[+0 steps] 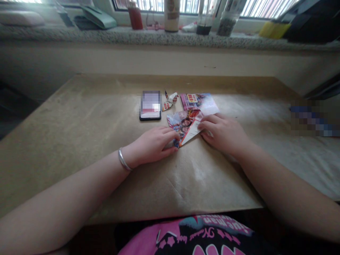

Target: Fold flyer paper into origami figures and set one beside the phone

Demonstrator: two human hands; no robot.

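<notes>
A colourful printed sheet of paper [183,124], partly folded so a white flap shows, lies on the brown paper-covered table [87,131]. My left hand [154,145], with a silver bracelet at the wrist, pinches the sheet's lower left corner with curled fingers. My right hand [225,132] presses its fingertips together on the folded white flap at the sheet's right side. Both hands touch the sheet.
A phone [150,105] lies just behind the sheet, with a small folded paper figure [170,100] and another printed sheet [198,102] to its right. Jars and bottles [171,14] stand on the stone windowsill behind. A blurred object [315,118] sits at the table's right.
</notes>
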